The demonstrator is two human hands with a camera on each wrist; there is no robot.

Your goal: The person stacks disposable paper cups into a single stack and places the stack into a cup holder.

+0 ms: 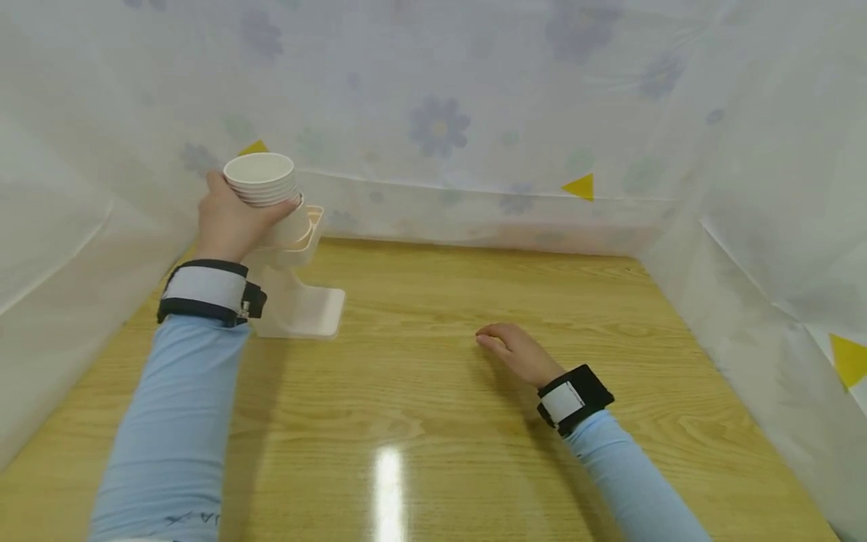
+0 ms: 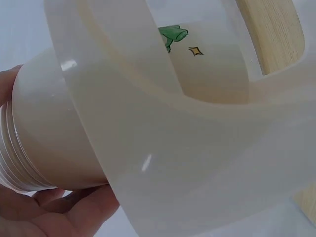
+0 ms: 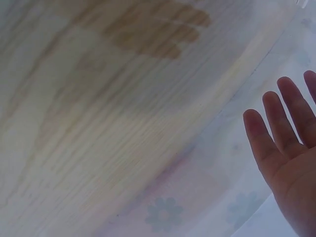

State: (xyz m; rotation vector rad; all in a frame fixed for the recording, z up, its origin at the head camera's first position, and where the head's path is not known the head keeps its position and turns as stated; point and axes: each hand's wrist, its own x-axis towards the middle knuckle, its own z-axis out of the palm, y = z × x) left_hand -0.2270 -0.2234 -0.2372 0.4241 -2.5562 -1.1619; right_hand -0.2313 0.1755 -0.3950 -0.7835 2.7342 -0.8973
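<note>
My left hand grips a stack of white paper cups, thumb on the near side and fingers behind, close below the nested rims. The lower part of the stack goes into the top of a white cup holder, which stands on a flat foot at the table's left. In the left wrist view, the holder's wall hides part of the cups, and a green print shows through its opening. My right hand hovers over the table, holding nothing; its fingers are extended and slightly apart in the right wrist view.
The wood-grain table spreads between the two arms. A pale flowered curtain closes off the back, and white sheeting hangs at the sides. Yellow triangles are stuck on the curtain.
</note>
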